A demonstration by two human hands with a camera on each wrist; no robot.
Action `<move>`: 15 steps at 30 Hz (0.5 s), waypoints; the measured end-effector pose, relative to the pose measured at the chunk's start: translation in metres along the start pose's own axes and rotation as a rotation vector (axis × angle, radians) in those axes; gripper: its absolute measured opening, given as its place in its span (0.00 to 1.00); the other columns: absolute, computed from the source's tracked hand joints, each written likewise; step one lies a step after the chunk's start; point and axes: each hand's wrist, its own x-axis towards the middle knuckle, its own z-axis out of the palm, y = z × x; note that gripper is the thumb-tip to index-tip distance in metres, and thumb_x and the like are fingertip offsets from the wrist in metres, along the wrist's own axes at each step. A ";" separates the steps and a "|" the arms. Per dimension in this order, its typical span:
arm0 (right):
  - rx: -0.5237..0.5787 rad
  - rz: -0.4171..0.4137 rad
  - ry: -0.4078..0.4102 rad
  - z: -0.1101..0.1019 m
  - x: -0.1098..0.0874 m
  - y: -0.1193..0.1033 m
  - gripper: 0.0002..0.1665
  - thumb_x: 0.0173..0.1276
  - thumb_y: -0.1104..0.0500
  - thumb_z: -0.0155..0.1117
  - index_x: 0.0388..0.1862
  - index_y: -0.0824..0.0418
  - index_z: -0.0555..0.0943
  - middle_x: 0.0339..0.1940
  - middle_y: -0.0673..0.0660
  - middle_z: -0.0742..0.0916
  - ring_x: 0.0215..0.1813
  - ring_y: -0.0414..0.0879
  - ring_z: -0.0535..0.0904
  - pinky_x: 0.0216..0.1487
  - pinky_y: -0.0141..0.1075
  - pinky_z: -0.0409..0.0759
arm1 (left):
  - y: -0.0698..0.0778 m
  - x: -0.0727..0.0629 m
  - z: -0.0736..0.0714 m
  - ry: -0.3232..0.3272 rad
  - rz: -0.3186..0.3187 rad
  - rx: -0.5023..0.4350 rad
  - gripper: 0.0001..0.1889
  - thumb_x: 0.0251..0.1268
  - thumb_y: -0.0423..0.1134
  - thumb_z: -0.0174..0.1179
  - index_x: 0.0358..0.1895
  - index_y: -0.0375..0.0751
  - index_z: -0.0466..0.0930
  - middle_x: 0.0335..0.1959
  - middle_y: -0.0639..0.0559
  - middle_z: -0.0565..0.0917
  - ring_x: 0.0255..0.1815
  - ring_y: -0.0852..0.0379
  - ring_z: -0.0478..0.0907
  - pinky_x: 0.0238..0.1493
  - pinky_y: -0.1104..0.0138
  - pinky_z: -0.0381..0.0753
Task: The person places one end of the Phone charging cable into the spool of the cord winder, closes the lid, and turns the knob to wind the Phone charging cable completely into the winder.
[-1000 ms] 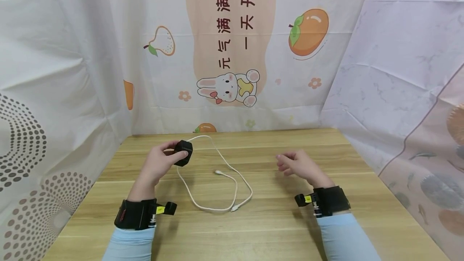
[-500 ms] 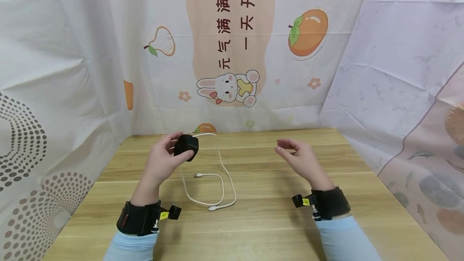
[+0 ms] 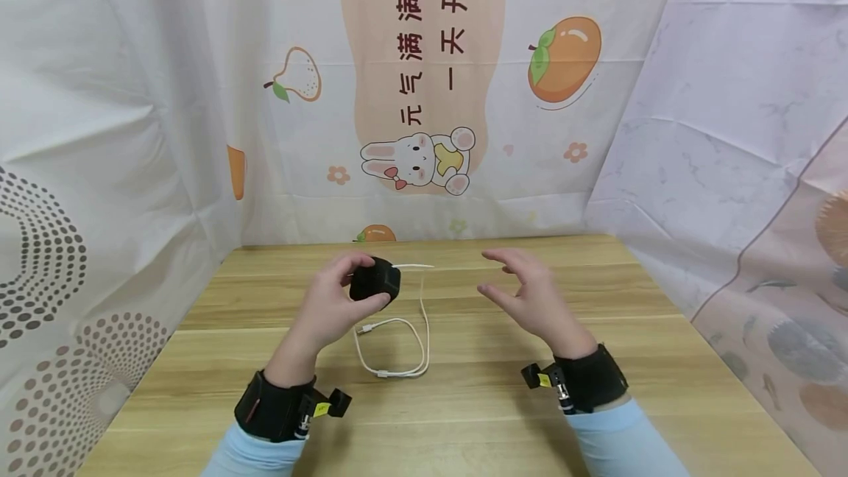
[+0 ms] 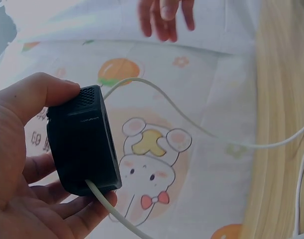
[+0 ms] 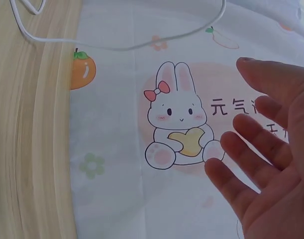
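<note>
My left hand [image 3: 331, 309] holds a small black case [image 3: 376, 282] with angled sides above the table, its thumb on one side and fingers round the other. In the left wrist view the case [image 4: 84, 147] has a patch of textured grip near the thumb. A white charging cable [image 3: 427, 330] comes out of it at two places. Below, the cable loops down to the tabletop, and its plug ends [image 3: 382, 374] show at the bottom of the loop. To the right, my right hand [image 3: 539, 304] hovers with fingers spread apart, holding nothing.
The wooden table [image 3: 464, 425] reaches back to a printed curtain [image 3: 530, 168] with a rabbit and fruit. White cloths [image 3: 119, 168] hang at both sides. Each wrist wears a black strap [image 3: 274, 407] with a small camera.
My left hand has moved right with the black case, drawing the cable loop into a narrower shape. My right hand has shifted slightly left, and its fingers have uncurled.
</note>
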 end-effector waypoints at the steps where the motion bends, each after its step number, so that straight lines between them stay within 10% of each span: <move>1: -0.002 -0.016 -0.001 0.001 0.000 -0.001 0.32 0.60 0.62 0.80 0.64 0.61 0.80 0.60 0.56 0.84 0.57 0.52 0.81 0.49 0.47 0.83 | 0.000 0.000 0.002 -0.006 0.009 0.002 0.24 0.51 0.34 0.79 0.52 0.38 0.80 0.53 0.48 0.81 0.53 0.49 0.79 0.56 0.48 0.79; 15: -0.010 -0.277 -0.048 0.017 0.003 -0.017 0.41 0.53 0.62 0.84 0.66 0.63 0.77 0.63 0.59 0.80 0.67 0.56 0.74 0.70 0.40 0.70 | 0.007 -0.005 0.023 -0.092 0.107 0.017 0.21 0.52 0.37 0.79 0.49 0.42 0.84 0.51 0.54 0.84 0.52 0.55 0.80 0.52 0.55 0.83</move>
